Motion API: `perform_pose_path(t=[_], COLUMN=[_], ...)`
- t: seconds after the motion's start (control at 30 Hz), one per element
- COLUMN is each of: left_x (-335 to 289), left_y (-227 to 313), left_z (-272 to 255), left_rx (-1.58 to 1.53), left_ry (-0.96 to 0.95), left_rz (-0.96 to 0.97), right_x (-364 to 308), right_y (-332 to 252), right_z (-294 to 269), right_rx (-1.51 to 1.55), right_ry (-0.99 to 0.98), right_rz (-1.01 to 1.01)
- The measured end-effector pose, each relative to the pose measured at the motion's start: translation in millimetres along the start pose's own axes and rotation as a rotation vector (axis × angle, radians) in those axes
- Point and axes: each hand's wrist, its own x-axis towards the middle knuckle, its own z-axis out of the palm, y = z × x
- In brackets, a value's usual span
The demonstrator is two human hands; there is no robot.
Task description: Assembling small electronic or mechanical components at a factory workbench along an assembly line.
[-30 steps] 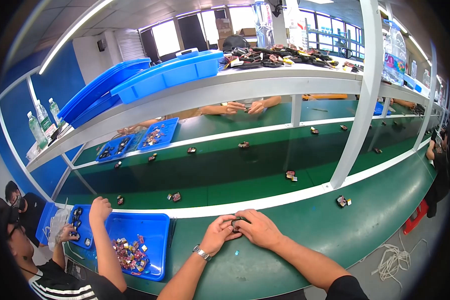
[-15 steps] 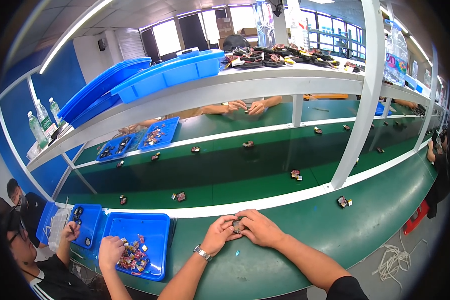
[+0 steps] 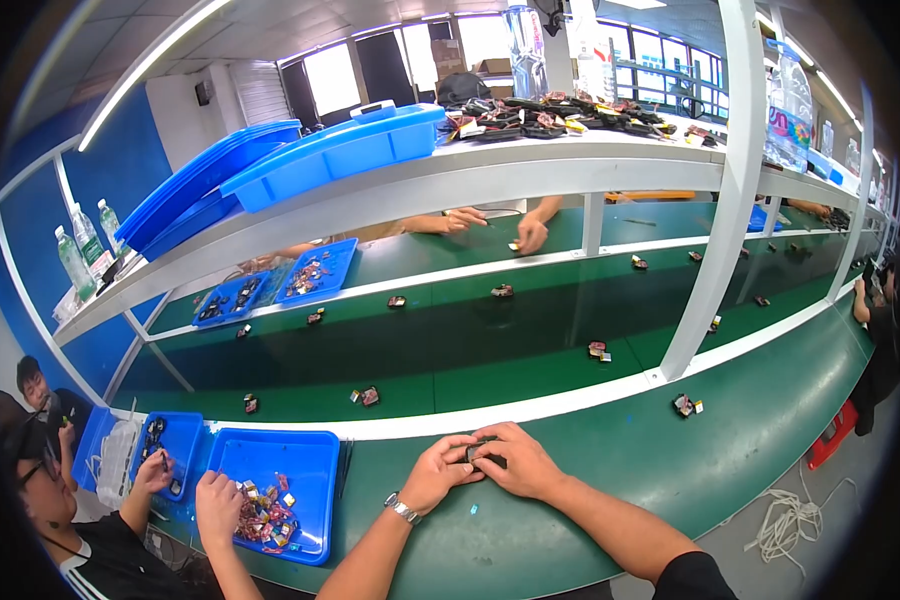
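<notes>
Close together above the green worktop (image 3: 590, 460), both my hands are closed on one small black plastic casing (image 3: 473, 454). My left hand (image 3: 442, 468), with a metal-banded watch on the wrist, grips its left side. My right hand (image 3: 518, 464) curls over the right side and top, fingertips pressed on it. Most of the casing is hidden by my fingers, so its inside does not show. A tiny light-blue piece (image 3: 474, 509) lies on the worktop just below my hands. To the right sits another small black unit (image 3: 686, 405) with red and yellow-white parts.
Left of me stands a blue tray (image 3: 315, 450) of small red-wired parts, with a co-worker's hand (image 3: 220, 508) over it. A white rail and post (image 3: 715, 250) separate me from the green belt (image 3: 470, 350) bearing several units. Blue trays and bottles load the shelf overhead.
The casing in my hands now shows a dark face where a lighter inside showed before. Units on the belt have shifted slightly right. Across the belt, a person's hands have moved apart.
</notes>
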Motion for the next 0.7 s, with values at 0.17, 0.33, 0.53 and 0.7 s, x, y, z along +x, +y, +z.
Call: perform_pose_path(t=[0.17,0.33,0.53,0.7], left_x=[1.3,1.0,2.4,1.9], left_y=[-1.8,-2.5,-2.4,-0.8], left_z=[-1.2,-2.5,-2.8,-0.6], left_rx=[-0.006,0.002,-0.054,-0.076], left_ry=[0.008,0.018,0.01,0.02], left_rz=[-0.018,-0.038,-0.011,-0.001], right_x=[-1.6,-1.1,-4.2,-6.9], right_y=[4.9,4.4,-1.0,1.2], right_z=[-0.8,-0.9,8.0,14.8], right_rx=[0.024,0.108,0.035,0.029], right_ry=[-0.032,-0.042,0.091,0.144], right_rz=[-0.012,-0.02,0.02,-0.009])
